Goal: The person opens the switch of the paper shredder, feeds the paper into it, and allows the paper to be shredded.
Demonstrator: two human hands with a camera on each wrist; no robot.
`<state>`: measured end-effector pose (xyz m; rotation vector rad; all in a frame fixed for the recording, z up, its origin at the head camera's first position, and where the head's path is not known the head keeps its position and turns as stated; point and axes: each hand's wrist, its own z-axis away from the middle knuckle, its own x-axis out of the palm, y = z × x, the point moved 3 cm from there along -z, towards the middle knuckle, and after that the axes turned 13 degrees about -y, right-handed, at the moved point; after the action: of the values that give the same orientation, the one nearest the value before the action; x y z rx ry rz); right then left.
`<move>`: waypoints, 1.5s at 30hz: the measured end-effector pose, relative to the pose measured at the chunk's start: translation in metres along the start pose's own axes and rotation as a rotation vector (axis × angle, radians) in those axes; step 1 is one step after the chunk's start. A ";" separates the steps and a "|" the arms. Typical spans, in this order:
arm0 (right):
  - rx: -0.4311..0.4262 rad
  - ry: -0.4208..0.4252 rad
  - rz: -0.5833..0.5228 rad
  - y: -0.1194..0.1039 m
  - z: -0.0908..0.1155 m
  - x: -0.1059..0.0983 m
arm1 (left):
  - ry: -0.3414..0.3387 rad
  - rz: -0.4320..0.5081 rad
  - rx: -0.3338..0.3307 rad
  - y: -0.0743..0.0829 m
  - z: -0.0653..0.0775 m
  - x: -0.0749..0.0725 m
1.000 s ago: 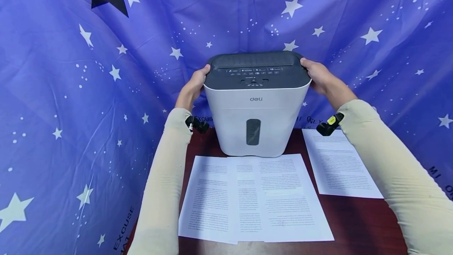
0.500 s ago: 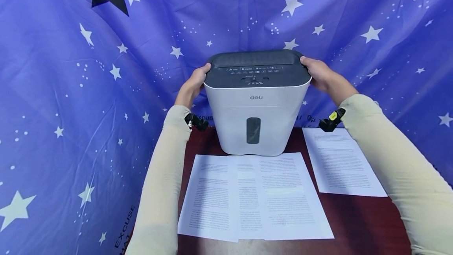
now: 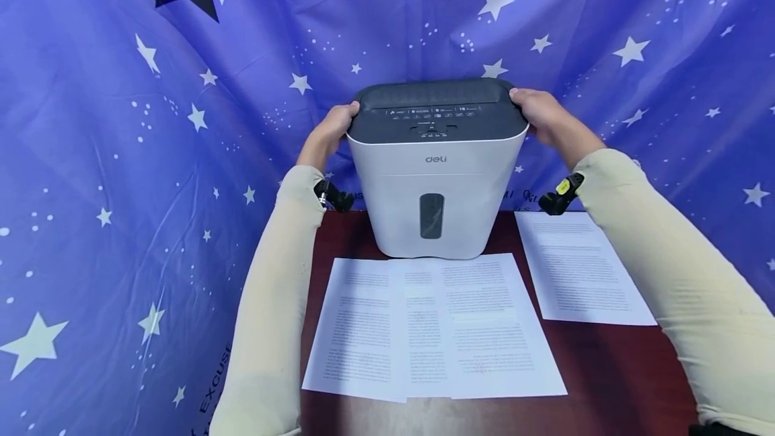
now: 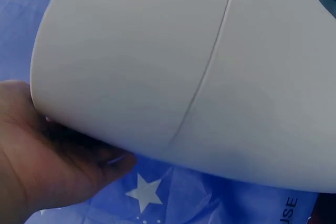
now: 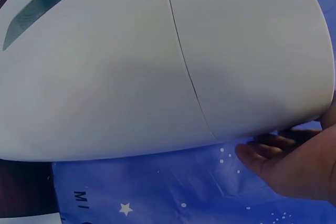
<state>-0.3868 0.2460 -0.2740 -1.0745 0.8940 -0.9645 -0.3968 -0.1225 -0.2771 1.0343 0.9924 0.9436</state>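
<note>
A white paper shredder [image 3: 387,187] with a dark grey top stands upright toward the back of the table, "deli" printed on its front. My left hand [image 3: 329,130] grips the upper left end, thumb at the edge of the dark top. At the upper right end my right hand [image 3: 549,118] holds it the same way. In the left wrist view, the left hand's fingers [image 4: 118,167] reach under the rounded side of the white body. The right wrist view has the right hand's fingers [image 5: 251,157] curving beneath the opposite side.
Overlapping printed sheets [image 3: 484,328] lie in front of the shredder on the dark red table [image 3: 605,375]. Another printed sheet [image 3: 581,274] lies to the right, partly behind the right sleeve. A blue star-patterned curtain [image 3: 399,25] closes off the back and sides.
The head view has tilted slightly, so everything sits a little higher in it. Both hands keep their grip on the shredder, which stays in place against the sheets.
</note>
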 end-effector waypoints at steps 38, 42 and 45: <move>-0.029 -0.080 0.096 0.176 0.070 0.006 | 0.264 0.033 0.128 -0.177 0.085 0.141; 0.092 -0.119 0.141 0.202 0.074 0.016 | 0.042 0.058 -0.033 -0.197 0.083 0.158; 0.164 -0.159 0.153 0.217 0.077 0.020 | -0.100 0.114 -0.162 -0.210 0.080 0.168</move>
<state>-0.2677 0.2898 -0.4674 -0.9162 0.7420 -0.7992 -0.2446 -0.0322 -0.4956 0.9988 0.7679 1.0384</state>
